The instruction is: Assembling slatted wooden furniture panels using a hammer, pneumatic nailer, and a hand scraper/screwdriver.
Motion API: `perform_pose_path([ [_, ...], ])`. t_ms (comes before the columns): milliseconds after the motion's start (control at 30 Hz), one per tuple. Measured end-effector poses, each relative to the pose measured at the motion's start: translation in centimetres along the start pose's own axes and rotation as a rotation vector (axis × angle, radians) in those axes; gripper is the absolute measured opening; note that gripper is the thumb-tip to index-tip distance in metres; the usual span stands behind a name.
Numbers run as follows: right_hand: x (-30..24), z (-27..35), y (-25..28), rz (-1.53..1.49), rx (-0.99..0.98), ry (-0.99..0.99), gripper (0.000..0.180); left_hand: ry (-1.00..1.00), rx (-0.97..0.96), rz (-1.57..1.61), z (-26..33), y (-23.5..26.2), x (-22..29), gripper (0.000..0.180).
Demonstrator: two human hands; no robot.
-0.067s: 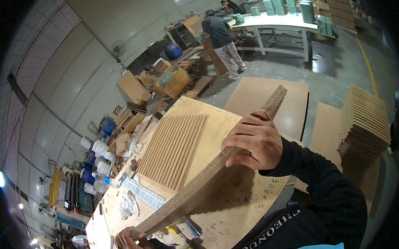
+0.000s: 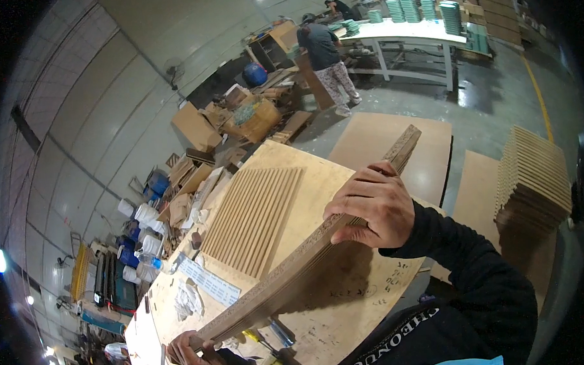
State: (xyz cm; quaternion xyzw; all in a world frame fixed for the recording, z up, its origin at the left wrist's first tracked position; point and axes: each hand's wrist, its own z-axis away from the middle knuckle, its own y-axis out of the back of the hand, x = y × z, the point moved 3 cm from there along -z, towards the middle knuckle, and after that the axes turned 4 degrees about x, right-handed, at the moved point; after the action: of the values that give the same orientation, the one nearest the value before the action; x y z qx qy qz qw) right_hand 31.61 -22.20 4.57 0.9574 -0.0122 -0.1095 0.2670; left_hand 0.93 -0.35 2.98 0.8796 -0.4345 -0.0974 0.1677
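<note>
My left hand (image 2: 195,355) grips the lower end of a long brown particleboard slab (image 2: 277,278) with a speckled edge; my right hand (image 2: 373,205) clasps it farther up, fingers over the edge and thumb on the near side. So both sets of fingers are closed around the slab, and it lies directly in them. I cannot tell whether it is one piece or several pressed together. Its long axis runs from my left fingers, forward and rightward, to an end just beyond my right fingers.

A tan, ribbed rectangular wooden panel (image 2: 251,219) lies on the pale plywood table (image 2: 330,175), left of my right fingers and ahead of my left ones. In this view my right hand is the nearer to it; the slab passes on my side of it.

As for writing, a pale blue printed paper strip (image 2: 208,282) lies ahead of my left fingers, its print too small to read. Dark handwritten marks (image 2: 398,275) sit on the tabletop just below my right fingers, and white capital lettering (image 2: 397,340) crosses my dark sweatshirt (image 2: 464,328) nearer me.
</note>
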Motion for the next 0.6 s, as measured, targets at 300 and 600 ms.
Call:
perform_pose_path([
  [300, 2.0, -5.2, -2.0, 0.118, -0.077, 0.282, 0.028, -0.005, -0.017, 0.134, -3.7, -3.7, -1.8, 0.046],
  [600, 1.1, -4.4, -2.6, 0.036, -0.197, 0.204, 0.031, 0.013, -0.031, 0.146, -1.8, -3.4, -1.7, 0.047],
])
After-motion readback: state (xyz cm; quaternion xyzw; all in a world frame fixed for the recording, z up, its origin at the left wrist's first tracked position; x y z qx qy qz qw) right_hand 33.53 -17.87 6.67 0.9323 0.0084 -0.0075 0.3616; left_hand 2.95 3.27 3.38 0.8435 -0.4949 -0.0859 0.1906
